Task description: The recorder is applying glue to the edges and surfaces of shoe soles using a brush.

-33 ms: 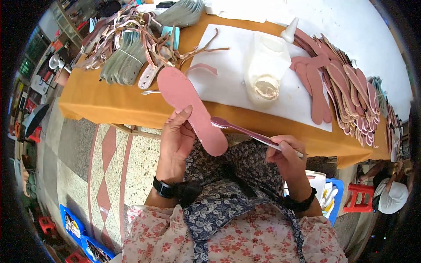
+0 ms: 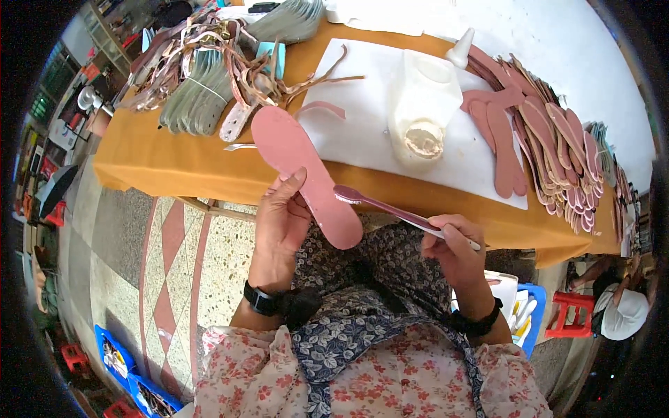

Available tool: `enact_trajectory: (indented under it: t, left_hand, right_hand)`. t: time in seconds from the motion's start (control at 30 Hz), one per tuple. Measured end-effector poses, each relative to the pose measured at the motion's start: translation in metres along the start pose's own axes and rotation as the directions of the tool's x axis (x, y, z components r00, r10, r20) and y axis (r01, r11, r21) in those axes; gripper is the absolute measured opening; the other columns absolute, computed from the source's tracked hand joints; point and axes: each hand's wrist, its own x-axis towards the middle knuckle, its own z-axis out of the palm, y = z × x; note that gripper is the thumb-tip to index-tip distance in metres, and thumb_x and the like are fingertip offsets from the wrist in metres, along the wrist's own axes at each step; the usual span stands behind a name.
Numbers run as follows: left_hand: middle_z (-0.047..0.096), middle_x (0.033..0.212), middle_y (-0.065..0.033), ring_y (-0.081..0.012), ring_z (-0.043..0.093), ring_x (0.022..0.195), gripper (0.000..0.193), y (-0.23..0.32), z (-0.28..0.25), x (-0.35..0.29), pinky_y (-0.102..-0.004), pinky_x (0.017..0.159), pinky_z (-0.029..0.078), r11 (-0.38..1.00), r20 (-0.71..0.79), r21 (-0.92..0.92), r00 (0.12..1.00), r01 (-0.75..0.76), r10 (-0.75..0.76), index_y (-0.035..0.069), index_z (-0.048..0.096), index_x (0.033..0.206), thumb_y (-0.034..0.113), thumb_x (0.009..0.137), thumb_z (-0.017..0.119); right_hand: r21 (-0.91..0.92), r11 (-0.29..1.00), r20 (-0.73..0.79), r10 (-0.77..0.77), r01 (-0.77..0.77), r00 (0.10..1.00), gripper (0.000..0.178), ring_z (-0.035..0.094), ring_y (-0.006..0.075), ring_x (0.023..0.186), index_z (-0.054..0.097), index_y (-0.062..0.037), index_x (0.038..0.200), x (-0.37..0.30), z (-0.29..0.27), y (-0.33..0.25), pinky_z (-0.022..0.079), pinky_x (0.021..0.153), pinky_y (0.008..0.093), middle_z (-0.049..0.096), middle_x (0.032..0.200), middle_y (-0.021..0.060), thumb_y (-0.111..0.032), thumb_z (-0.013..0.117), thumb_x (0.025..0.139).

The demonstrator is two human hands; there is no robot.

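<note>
My left hand holds a pink shoe insole upright at a slant above my lap, thumb on its face and the other fingers behind. In my right hand is a toothbrush with a purple and white handle, gripped near its end. Its bristles, coated with something white, are at the insole's right edge; whether they touch it I cannot tell. Beyond, on a white sheet, a white plastic bottle lies with a cut opening toward me, pale residue around the rim.
Stacked pink insoles fill the table's right side. Clear plastic sole shapes and tangled straps lie at left. A mustard cloth covers the table. A blue crate and red stool stand low at right, near another person.
The toothbrush has shifted very slightly to the left, and the insole has moved a hair. Both hands keep the same grips.
</note>
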Motion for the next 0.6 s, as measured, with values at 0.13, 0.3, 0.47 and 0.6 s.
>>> enact_trajectory:
  t: [0.13, 0.3, 0.47, 0.6]
  left_hand:
    - [0.061, 0.092, -0.0046, -0.0167, 0.059, 0.085, 0.022, -0.002, -0.002, 0.0, -0.031, 0.079, 0.047, 1.0, -0.024, 0.027, 1.0, -0.003, 0.004, 0.004, 0.054, 0.102, 0.011, 0.082, 0.06]
    - [0.062, 0.093, -0.0051, -0.017, 0.06, 0.086, 0.021, -0.002, -0.003, 0.0, -0.0312, 0.08, 0.047, 0.999, -0.029, 0.033, 1.0, -0.004, 0.005, 0.004, 0.055, 0.1, 0.011, 0.081, 0.06]
    - [0.062, 0.093, -0.005, -0.017, 0.06, 0.086, 0.018, -0.003, -0.001, -0.002, -0.0309, 0.08, 0.047, 0.999, -0.027, 0.037, 1.0, -0.013, 0.015, 0.004, 0.057, 0.097, 0.01, 0.081, 0.061]
    - [0.062, 0.093, -0.0048, -0.0171, 0.06, 0.085, 0.021, -0.005, -0.003, -0.003, -0.0311, 0.08, 0.047, 0.999, 0.0, 0.044, 1.0, 0.012, -0.012, 0.003, 0.057, 0.099, 0.01, 0.08, 0.061]
  right_hand:
    - [0.021, 0.999, -0.003, 0.026, -0.025, 1.0, 0.024, 0.057, 0.0182, 0.063, 0.058, 0.0025, 0.101, 0.002, 0.0, 0.007, 0.044, 0.057, 0.0271, 0.06, 0.071, 0.0124, -0.013, 0.047, 0.087]
    - [-0.053, 0.998, 0.021, -0.039, 0.04, 0.999, 0.023, 0.056, 0.0167, 0.064, 0.059, 0.0017, 0.1, 0.008, 0.0, 0.009, 0.044, 0.058, 0.0269, 0.06, 0.072, 0.0117, -0.012, 0.047, 0.086]
    - [-0.126, 0.991, 0.002, -0.032, 0.032, 0.999, 0.023, 0.057, 0.0162, 0.064, 0.06, 0.0016, 0.099, 0.014, -0.001, 0.011, 0.044, 0.057, 0.0265, 0.061, 0.074, 0.0121, -0.01, 0.046, 0.086]
    - [-0.133, 0.99, -0.005, -0.045, 0.044, 0.999, 0.023, 0.058, 0.0163, 0.064, 0.06, 0.0019, 0.099, 0.018, 0.001, 0.013, 0.045, 0.056, 0.026, 0.062, 0.075, 0.0123, -0.01, 0.046, 0.086]
